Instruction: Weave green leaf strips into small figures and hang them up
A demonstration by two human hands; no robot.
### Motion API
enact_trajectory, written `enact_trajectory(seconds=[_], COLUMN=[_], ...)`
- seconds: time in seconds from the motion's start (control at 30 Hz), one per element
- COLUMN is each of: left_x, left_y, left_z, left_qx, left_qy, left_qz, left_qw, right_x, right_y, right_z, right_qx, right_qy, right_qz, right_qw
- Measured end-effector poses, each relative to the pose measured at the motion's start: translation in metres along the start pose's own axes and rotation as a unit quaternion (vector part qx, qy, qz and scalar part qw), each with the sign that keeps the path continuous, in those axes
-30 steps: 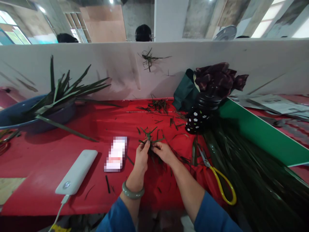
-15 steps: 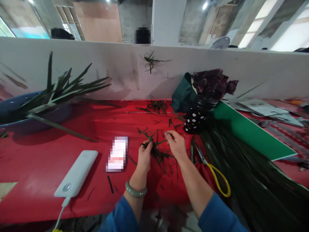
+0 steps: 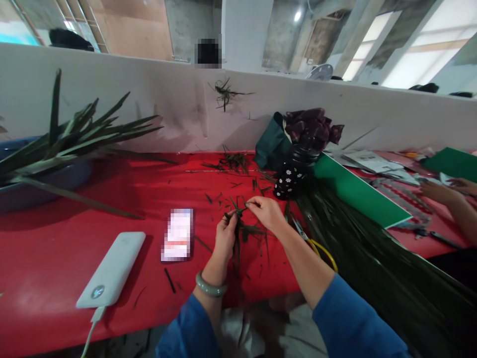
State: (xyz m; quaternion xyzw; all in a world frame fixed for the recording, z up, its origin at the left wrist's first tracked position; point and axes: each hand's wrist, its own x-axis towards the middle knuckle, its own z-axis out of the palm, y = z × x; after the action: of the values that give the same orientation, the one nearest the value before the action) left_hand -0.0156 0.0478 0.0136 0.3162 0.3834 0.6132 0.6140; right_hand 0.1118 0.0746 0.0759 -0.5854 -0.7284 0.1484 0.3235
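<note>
Over the red-covered table (image 3: 122,293), my left hand (image 3: 225,232) pinches a small woven piece of dark green leaf strips (image 3: 238,214), with loose ends sticking up and hanging down. Just to its right, my right hand (image 3: 265,213) is closed, thumb and fingertips together on the end of one thin strip of that piece. Cut leaf scraps (image 3: 255,230) lie under and around both hands. Scissors with yellow handles (image 3: 323,252) rest right of my right forearm, partly hidden by it. The exact shape of the woven piece is too small to make out.
A phone (image 3: 177,234) and a white power bank (image 3: 112,268) with a cable lie at left. Behind them a blue basin (image 3: 48,186) holds long leaves. At right are a dark leaf bundle (image 3: 357,248), a green board (image 3: 365,191), bags (image 3: 274,141), and another person's hands (image 3: 443,193).
The view has turned slightly right, bringing another person's hands in at the right edge. My hands stay close together; the leaf piece has turned, its loose ends now hanging straighter down.
</note>
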Motion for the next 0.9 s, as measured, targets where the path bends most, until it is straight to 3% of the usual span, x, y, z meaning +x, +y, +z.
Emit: enact_trajectory(seconds=[0.27, 0.47, 0.57, 0.77, 0.9], left_x=[-0.007, -0.001, -0.004, -0.033, -0.053], left_y=[0.002, 0.003, 0.004, 0.005, 0.004], left_z=[0.003, 0.001, 0.003, 0.003, -0.003], left_qx=[0.037, -0.020, -0.042, -0.047, -0.084], left_qy=[-0.049, 0.006, 0.025, 0.050, 0.080], left_qz=[-0.026, -0.053, -0.040, -0.016, -0.028], left_qw=[0.998, 0.998, 0.998, 0.998, 0.993], right_x=[-0.001, -0.025, -0.045, -0.069, -0.074], right_y=[0.003, 0.012, 0.016, 0.017, 0.012], right_z=[0.003, 0.005, 0.011, 0.017, 0.021], right_qx=[-0.006, 0.154, 0.176, 0.182, 0.259], right_qy=[-0.025, 0.039, 0.014, 0.037, 0.063], right_qz=[-0.007, 0.065, 0.065, 0.074, 0.069], right_qw=[1.000, 0.985, 0.982, 0.980, 0.961])
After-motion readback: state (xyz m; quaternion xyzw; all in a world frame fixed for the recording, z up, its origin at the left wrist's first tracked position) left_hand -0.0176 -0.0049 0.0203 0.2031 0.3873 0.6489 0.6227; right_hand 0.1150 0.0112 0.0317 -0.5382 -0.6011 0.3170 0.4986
